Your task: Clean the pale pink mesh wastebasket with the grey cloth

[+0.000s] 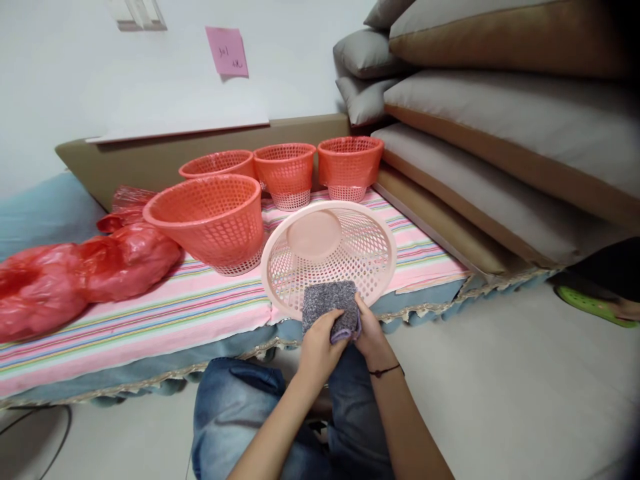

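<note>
A folded dark grey cloth (327,300) with a purple edge is held between both hands at the near rim of a pale pink basket. My left hand (323,340) grips its lower left part, the fingers closed on it. On the cloth's right side, my right hand (369,327) pinches the edge. The pale pink basket (393,257) is tilted, its open side facing me, and through its holes the striped cover shows. Just left of it stands a large red-covered basket (210,223) with a lattice wall.
Behind stand three more red-covered baskets (285,167). Red plastic bags (125,260) lie at the left on the striped cover (200,300). Grey and brown cushions (500,133) are stacked at the right. A person's foot in a green shoe (593,307) shows at the far right.
</note>
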The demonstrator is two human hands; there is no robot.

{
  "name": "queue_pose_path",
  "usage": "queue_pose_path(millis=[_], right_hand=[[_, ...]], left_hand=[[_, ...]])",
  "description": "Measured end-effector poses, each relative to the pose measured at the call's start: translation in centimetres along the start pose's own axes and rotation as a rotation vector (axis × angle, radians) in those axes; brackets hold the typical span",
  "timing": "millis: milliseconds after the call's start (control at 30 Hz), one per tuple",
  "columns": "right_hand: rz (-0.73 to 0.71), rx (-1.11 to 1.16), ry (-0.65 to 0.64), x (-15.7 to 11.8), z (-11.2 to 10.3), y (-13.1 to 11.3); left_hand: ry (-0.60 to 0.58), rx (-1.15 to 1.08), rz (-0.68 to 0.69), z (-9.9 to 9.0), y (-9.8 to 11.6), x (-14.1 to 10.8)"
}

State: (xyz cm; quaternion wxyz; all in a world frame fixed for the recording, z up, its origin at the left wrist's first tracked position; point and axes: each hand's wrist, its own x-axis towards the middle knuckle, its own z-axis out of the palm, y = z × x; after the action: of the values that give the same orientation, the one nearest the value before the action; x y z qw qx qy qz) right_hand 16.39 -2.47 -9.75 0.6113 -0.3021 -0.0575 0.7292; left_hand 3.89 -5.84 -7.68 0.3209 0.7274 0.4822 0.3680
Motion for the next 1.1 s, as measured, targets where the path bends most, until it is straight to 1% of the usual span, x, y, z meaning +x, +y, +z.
queue_pose_path(millis=[67,133,200,233,300,333,367,400,467,500,533,567,667,733,767,833,900,933,1100], right_hand=[[-0.011,0.005,-0.043,0.0,-0.1,0.0],[-0.021,-0.007,-0.098,0.0,-0.3,-0.1],[-0.029,-0.038,-0.13,-0.1,-0.6,-0.2],[-0.037,-0.052,-0.137,-0.1,-0.8,-0.2],[-0.052,-0.07,-0.14,0.0,-1.3,0.0],[-0.063,-0.074,-0.137,0.2,-1.5,0.1],[-0.075,-0.075,-0.132,0.3,-1.8,0.2],[-0.09,-0.073,-0.126,0.5,-2.0,0.3],[-0.114,-0.067,-0.117,0.8,-2.2,0.5],[-0.122,-0.063,-0.113,0.9,-2.3,0.5],[-0.126,-0.058,-0.11,1.0,-2.3,0.6],[-0.122,-0.053,-0.108,1.1,-2.3,0.5],[-0.101,-0.038,-0.096,1.0,-2.2,0.3],[-0.091,-0.034,-0.083,1.0,-2.2,0.2],[-0.088,-0.035,-0.077,1.0,-2.2,0.2],[-0.08,-0.046,-0.069,1.1,-2.3,0.1],[-0.063,-0.064,-0.064,1.2,-2.4,0.1],[-0.051,-0.073,-0.062,1.3,-2.4,0.1],[-0.013,-0.097,-0.043,0.9,-2.0,-0.2]], left_hand=[[0.021,-0.016,-0.015,0.3,0.2,0.2],[0.052,-0.088,-0.095,0.3,0.5,0.8],[0.123,-0.176,-0.184,-0.1,0.7,1.4],[0.178,-0.213,-0.212,-0.3,0.7,1.8],[0.275,-0.245,-0.207,-0.7,0.6,2.2],[0.282,-0.234,-0.165,-0.8,0.4,2.3],[0.252,-0.204,-0.096,-0.9,0.2,2.3],[0.194,-0.153,-0.005,-0.8,-0.1,2.2],[0.041,-0.017,0.203,-0.5,-0.7,1.9],[-0.01,0.056,0.301,-0.4,-0.9,1.6],[-0.029,0.129,0.386,-0.2,-1.1,1.4],[-0.022,0.202,0.459,-0.2,-1.1,1.3],[0.027,0.417,0.619,-0.3,-0.7,1.2],[-0.015,0.54,0.652,-0.4,-0.3,1.3],[-0.057,0.59,0.633,-0.4,-0.3,1.3],[-0.131,0.663,0.553,-0.1,-0.5,1.3],[-0.168,0.705,0.491,0.2,-0.9,1.1],[-0.178,0.717,0.487,0.2,-1.2,1.0],[-0.211,0.763,0.582,-0.3,-1.7,0.6]])
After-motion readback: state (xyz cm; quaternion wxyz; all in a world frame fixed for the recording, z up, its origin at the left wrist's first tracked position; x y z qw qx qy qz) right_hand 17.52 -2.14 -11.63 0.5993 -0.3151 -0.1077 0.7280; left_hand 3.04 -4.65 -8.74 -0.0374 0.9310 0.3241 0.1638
